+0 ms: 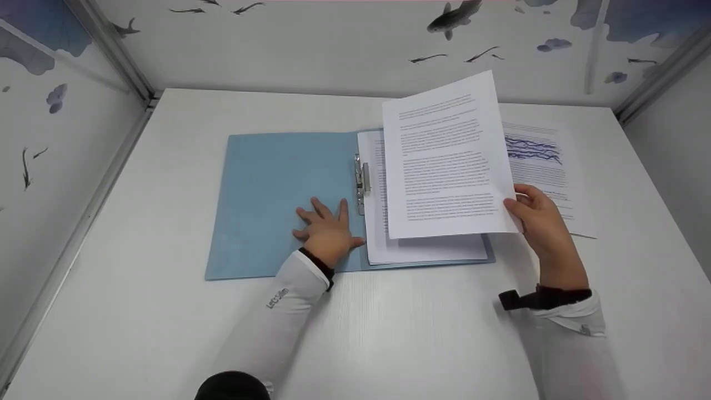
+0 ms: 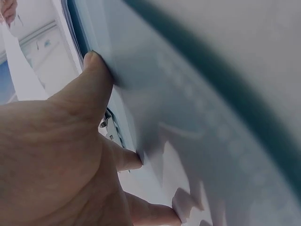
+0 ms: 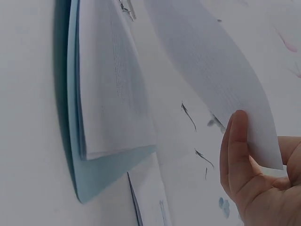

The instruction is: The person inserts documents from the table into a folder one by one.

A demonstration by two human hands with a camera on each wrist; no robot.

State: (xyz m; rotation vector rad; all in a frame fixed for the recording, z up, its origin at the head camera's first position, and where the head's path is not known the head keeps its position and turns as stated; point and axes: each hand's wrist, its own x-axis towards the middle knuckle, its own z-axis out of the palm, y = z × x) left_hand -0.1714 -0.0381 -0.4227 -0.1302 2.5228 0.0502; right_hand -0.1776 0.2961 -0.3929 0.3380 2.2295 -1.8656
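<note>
A blue folder (image 1: 272, 183) lies spread flat on the white table, with a stack of printed sheets (image 1: 433, 251) on its right half. The metal clip (image 1: 362, 180) stands along the stack's left edge, near the fold. My left hand (image 1: 328, 236) rests with fingers spread on the folder's left cover, thumb toward the fold. In my right hand (image 1: 539, 219), a printed sheet of paper (image 1: 444, 166) is pinched at its lower right corner. That sheet hangs raised over the stack; the right wrist view shows it curving up from the fingers (image 3: 240, 132).
Another printed page (image 1: 541, 178) with blue scribbled lines lies right of the folder, partly behind the raised sheet and right hand. White walls (image 1: 333, 50) with painted fish border the table (image 1: 400, 333) at the back and sides.
</note>
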